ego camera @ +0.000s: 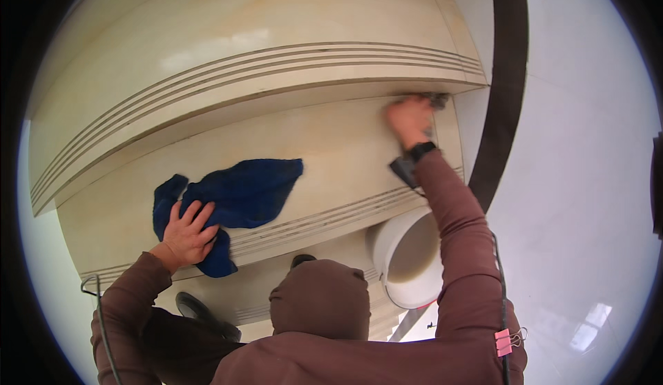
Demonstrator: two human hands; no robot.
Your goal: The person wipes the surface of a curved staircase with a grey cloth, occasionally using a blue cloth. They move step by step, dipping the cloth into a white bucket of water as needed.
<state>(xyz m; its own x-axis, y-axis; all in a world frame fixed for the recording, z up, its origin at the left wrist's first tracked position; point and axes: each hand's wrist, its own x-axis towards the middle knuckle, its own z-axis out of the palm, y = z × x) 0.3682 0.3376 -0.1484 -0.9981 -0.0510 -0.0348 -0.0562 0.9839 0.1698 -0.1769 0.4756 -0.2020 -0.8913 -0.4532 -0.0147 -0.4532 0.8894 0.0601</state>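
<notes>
A dark blue cloth (248, 193) lies spread on a beige stair tread (331, 147). My left hand (191, 232) rests on the cloth's near left part, its fingers apart and pressed flat. My right hand (410, 118), blurred, is at the right end of the same tread, by the foot of the riser. A dark grey scrubber or wad (437, 100) shows at its fingertips; my palm hides how it is held. A dark, flat object (404, 171), its kind unclear, lies just below my right wrist.
A white bucket (414, 286) of cloudy water stands on the lower step, right of my knee. Grooved stair edges (311, 56) cross the view above and below. A dark curved band (507, 84) runs beside the stairs, with pale wall or floor beyond. My dark shoe (194, 307) is below left.
</notes>
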